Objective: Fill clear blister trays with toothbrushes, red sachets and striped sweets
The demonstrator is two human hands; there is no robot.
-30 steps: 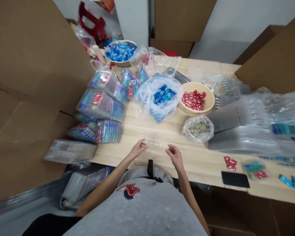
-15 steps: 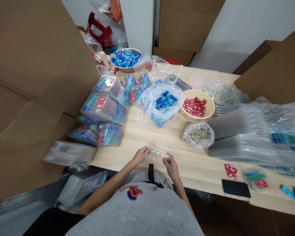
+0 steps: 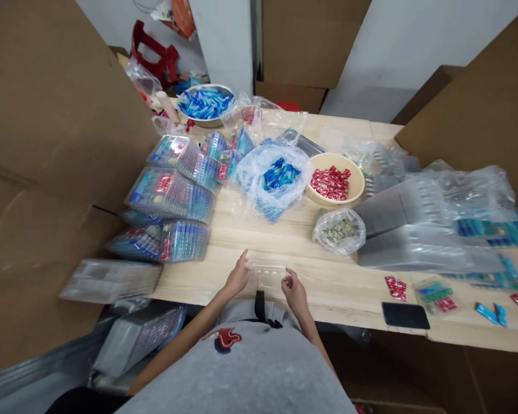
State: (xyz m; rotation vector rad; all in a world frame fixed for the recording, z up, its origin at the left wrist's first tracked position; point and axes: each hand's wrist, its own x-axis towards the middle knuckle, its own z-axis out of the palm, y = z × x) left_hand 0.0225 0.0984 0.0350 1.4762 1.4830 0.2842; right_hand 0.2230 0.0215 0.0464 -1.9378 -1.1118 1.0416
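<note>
A clear plastic tray (image 3: 268, 273) lies at the table's front edge, between my hands. My left hand (image 3: 238, 277) is at its left side, fingers apart and pointing up and away, with nothing seen in them. At the tray's right side is my right hand (image 3: 293, 287), its thumb and fingers pinched together on the tray's edge. The tray shows empty compartments.
Filled clear packs (image 3: 172, 192) are stacked at the left. Beyond the tray are a bag of blue sachets (image 3: 280, 174), a beige bowl (image 3: 359, 192) of red packets and a small bag (image 3: 343, 231). A phone (image 3: 404, 315) lies front right.
My left hand has loosened from the tray's left edge, its fingers now spread. The camera view has shifted, so the table's things appear further left.
</note>
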